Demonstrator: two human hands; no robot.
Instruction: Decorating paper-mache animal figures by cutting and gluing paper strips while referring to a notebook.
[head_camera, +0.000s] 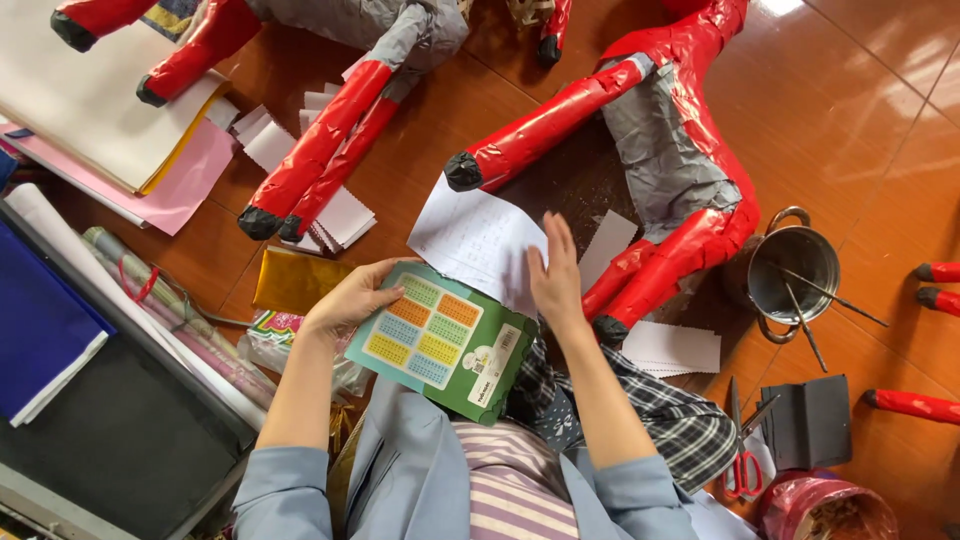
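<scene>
My left hand (350, 296) grips the upper left edge of a green exercise book (440, 340) with coloured grids on its cover, held over my lap. My right hand (556, 272) lies flat, fingers together, on a white written sheet (470, 238) that sticks out from behind the book. Just beyond the sheet stands a red and grey paper-covered horse figure (660, 150) with black hooves.
A second red-legged figure (330, 140) stands at upper left over stacked white paper slips (345, 215). Large paper sheets (90, 110) and rolls (160, 300) lie left. A metal pot with sticks (795, 272), red-handled scissors (742, 468) and a black folder (810, 422) lie right on the tiled floor.
</scene>
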